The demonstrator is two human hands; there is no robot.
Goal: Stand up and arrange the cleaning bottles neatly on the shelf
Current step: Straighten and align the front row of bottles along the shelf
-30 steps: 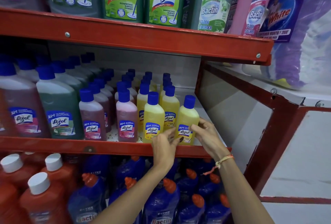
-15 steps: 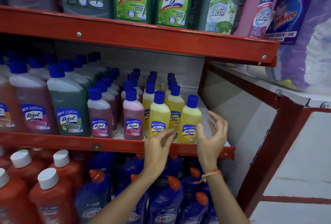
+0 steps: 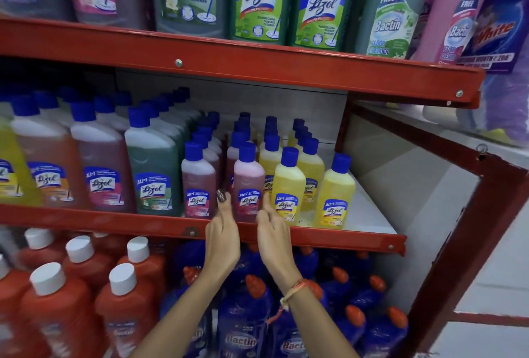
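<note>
Cleaning bottles fill the middle red shelf (image 3: 160, 221), all standing upright with their long axes vertical and blue caps pointing up. Going from the left, we see large bottles in yellow, orange-pink and dark pink, then a large green bottle (image 3: 153, 170), labels facing us. Next come rows of small bottles: a dark pink small bottle (image 3: 198, 183) at the front edge, then the pink small bottle (image 3: 248, 183) that our hands frame. Our left hand (image 3: 222, 239) reaches up at that bottle's left side, fingers loosely curled, one dark-painted fingertip beside the label; whether it touches the bottle we cannot tell. Our right hand (image 3: 273, 236) rises at the bottle's right side, one finger extended into the gap between it and the yellow small bottle (image 3: 287, 186); it grips nothing that we can see. Farther right stands another yellow bottle (image 3: 334, 191), slightly apart from its row.
</note>
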